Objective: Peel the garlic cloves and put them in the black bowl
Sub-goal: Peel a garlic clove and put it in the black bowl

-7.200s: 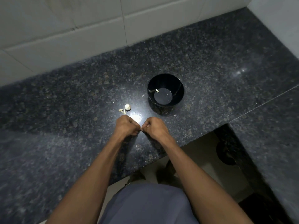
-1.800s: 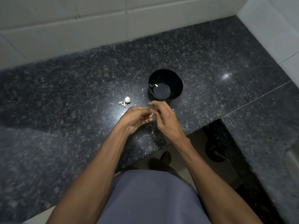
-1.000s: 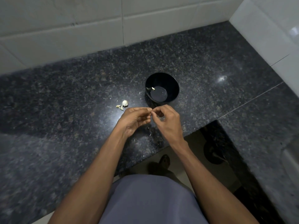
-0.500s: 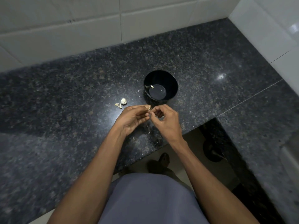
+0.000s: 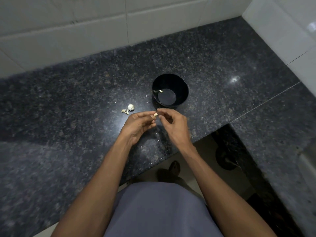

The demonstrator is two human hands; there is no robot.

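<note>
Garlic clove (image 5: 155, 115) is sitting pinched at the fingertips of the left hand (image 5: 138, 124), pale against the dark stone, just in front of the black bowl (image 5: 170, 90). The left hand's fingers (image 5: 148, 120) are curling inward around the clove, palm turned up toward the camera. The right hand (image 5: 174, 124) is hovering right beside it, its thumb and forefinger drawn together at a tip close to the clove; whether they are nipping a shred of skin is too small to tell. Both hands are hanging above the speckled black table (image 5: 68, 100), near its front edge.

The black bowl is standing upright on the table just beyond the hands, and one peeled clove (image 5: 160, 91) is lying inside it against the left wall. To the left of the bowl, a small heap of unpeeled garlic pieces (image 5: 129, 109) is resting on the table, near the left hand but apart from it. Tiny flecks of skin are lying scattered on the stone around the hands. White wall tiles (image 5: 85, 31) are running behind the table.
</note>
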